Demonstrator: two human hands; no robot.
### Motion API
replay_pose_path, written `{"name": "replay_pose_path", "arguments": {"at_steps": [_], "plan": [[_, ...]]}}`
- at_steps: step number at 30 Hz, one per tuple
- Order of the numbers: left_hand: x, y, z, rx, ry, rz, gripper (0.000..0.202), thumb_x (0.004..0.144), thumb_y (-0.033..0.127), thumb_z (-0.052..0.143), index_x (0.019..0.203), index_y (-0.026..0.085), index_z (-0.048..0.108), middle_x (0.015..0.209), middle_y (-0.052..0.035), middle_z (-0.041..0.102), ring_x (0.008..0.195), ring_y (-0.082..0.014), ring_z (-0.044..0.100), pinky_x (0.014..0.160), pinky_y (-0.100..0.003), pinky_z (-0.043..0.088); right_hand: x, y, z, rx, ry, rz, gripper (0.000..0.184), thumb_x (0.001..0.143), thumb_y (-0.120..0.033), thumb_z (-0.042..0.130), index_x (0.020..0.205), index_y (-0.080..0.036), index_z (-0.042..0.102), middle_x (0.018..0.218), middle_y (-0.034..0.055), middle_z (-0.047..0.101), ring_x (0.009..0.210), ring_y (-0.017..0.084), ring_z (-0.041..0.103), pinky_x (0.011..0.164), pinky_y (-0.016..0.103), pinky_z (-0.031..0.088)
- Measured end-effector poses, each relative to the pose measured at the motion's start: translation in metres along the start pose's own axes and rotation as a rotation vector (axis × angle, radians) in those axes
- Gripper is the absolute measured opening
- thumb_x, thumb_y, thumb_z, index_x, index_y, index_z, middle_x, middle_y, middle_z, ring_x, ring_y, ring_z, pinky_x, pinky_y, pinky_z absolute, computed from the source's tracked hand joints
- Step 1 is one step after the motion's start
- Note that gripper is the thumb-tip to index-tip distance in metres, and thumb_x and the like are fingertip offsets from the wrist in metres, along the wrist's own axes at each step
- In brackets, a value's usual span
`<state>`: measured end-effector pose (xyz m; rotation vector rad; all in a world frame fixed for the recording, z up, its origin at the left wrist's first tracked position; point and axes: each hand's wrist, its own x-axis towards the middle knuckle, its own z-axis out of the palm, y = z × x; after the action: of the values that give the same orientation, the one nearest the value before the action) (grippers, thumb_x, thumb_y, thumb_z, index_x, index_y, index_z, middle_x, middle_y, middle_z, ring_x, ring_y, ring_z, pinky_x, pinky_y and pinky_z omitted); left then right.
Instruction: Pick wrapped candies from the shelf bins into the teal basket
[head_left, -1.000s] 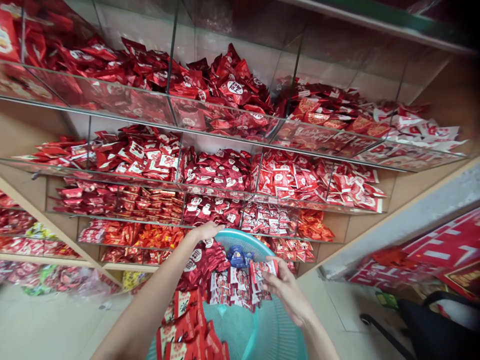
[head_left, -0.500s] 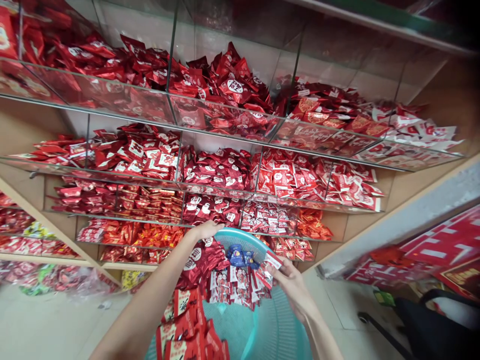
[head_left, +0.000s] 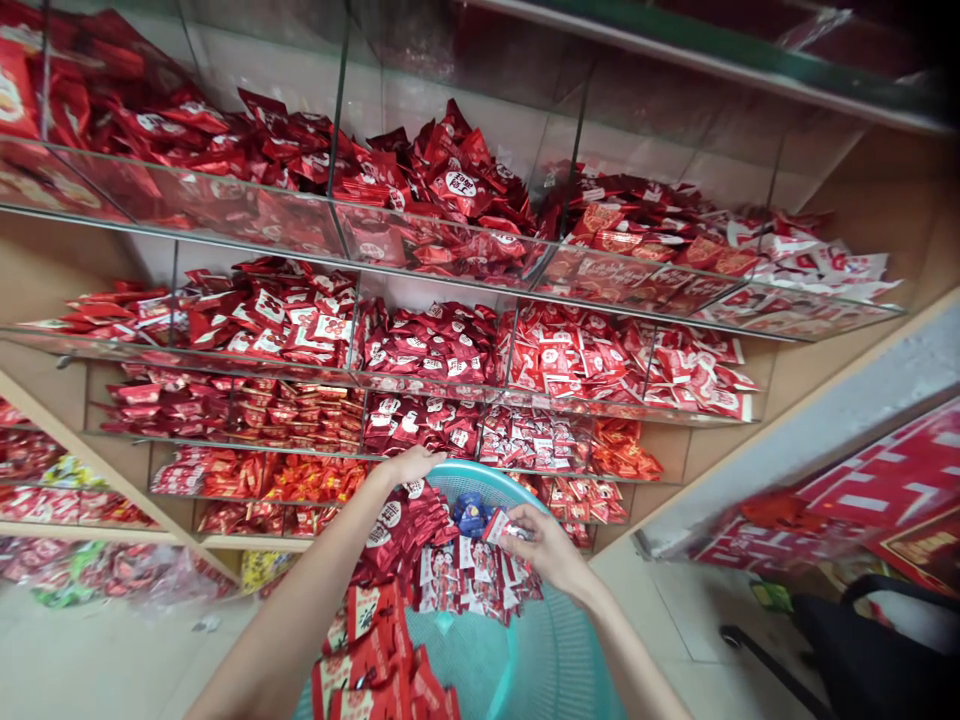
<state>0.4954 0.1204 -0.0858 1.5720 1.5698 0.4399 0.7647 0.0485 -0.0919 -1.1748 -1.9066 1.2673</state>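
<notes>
A teal plastic basket sits low in the middle, holding several red and white snack packets and a few blue ones. My left hand is curled over the basket's far rim and grips it. My right hand is inside the basket with its fingers pinched on a red and white packet above the pile. A row of red packets lies along the basket's left side by my left forearm.
Glass-fronted shelves divided into compartments rise ahead, packed with red snack packets. Lower bins at the left hold mixed packets. Red printed banners lie at the right, and a dark chair stands at the bottom right.
My right hand has moved left and down into the basket with the packet it pinches. My left hand stays on the rim. The view has shifted slightly.
</notes>
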Motion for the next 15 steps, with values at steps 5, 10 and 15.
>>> {"name": "replay_pose_path", "arguments": {"at_steps": [5,10,15], "plan": [[-0.004,0.003,-0.002,-0.005,-0.008,-0.007,0.05,0.065,0.065,0.046,0.05,0.021,0.029,0.043,0.0062,0.024,0.044,-0.0076,0.022,0.048,-0.025,0.017,0.008,-0.008,0.0,-0.213,-0.079,-0.054,0.023,0.077,-0.038,0.053,0.089,-0.02,0.061,0.091,0.0021,0.064,0.088,0.018,0.056,0.081,0.03,0.041],[-0.003,0.004,-0.001,-0.005,-0.003,-0.015,0.049,0.067,0.064,0.045,0.049,0.02,0.031,0.043,0.006,0.025,0.044,-0.0075,0.022,0.048,-0.025,0.017,0.011,-0.007,0.006,-0.247,-0.106,-0.02,0.027,0.075,-0.038,0.055,0.092,-0.019,0.063,0.091,0.0018,0.065,0.085,0.018,0.056,0.077,0.028,0.041],[-0.005,0.006,-0.001,-0.001,-0.007,-0.022,0.05,0.067,0.065,0.043,0.049,0.02,0.032,0.043,0.0059,0.026,0.043,-0.0076,0.023,0.048,-0.025,0.018,0.013,-0.011,0.012,-0.257,-0.099,0.008,0.023,0.072,-0.036,0.057,0.087,-0.019,0.063,0.077,-0.0004,0.063,0.071,0.016,0.055,0.067,0.025,0.04]]}}
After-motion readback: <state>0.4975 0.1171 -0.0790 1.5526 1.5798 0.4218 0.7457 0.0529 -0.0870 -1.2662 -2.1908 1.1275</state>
